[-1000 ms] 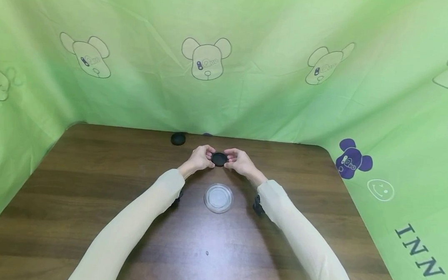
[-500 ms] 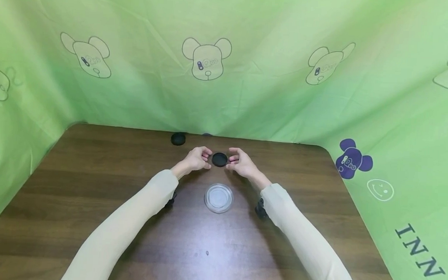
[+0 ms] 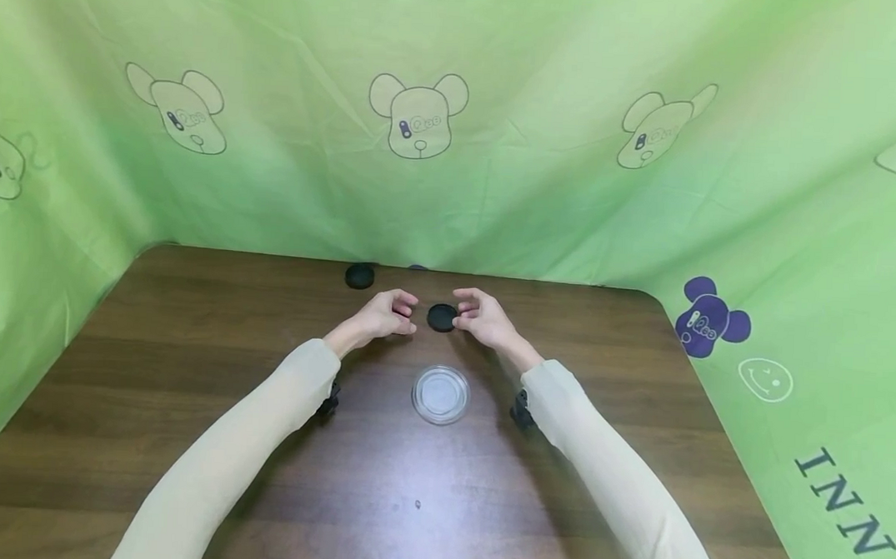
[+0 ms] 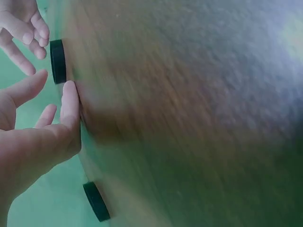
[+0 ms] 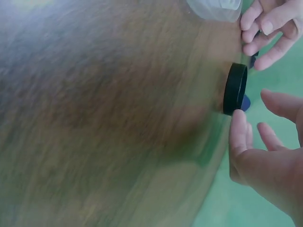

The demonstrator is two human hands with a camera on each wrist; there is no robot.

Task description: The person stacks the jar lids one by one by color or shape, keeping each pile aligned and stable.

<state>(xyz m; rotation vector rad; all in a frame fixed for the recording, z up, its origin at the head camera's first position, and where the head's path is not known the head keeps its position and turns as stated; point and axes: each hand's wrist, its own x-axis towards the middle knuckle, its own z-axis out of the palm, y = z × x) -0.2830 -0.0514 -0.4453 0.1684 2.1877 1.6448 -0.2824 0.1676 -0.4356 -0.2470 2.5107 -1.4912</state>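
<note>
A round black lid-like disc (image 3: 442,318) with a raised rim lies flat on the table between the two hands. To its left, the left hand (image 3: 383,313) stays a little apart, fingers loosely bent and nothing in them. The right hand (image 3: 485,319) is close at the disc's right edge; its thumb and fingers are spread apart, and whether a fingertip touches the rim cannot be told. In the right wrist view, the right hand's index fingertip (image 5: 239,116) is near the disc (image 5: 235,89). A clear round container (image 3: 440,394) stands nearer the person.
A second black disc (image 3: 360,276) lies at the table's back edge, left of the hands. The brown wooden table (image 3: 188,385) is bordered by a green printed curtain (image 3: 295,181) behind and at both sides. A tiny speck (image 3: 418,504) lies near the front.
Both hands have let go of the black disc, which stays where it was set. The left hand has drawn away to the left; the right hand has moved only slightly.
</note>
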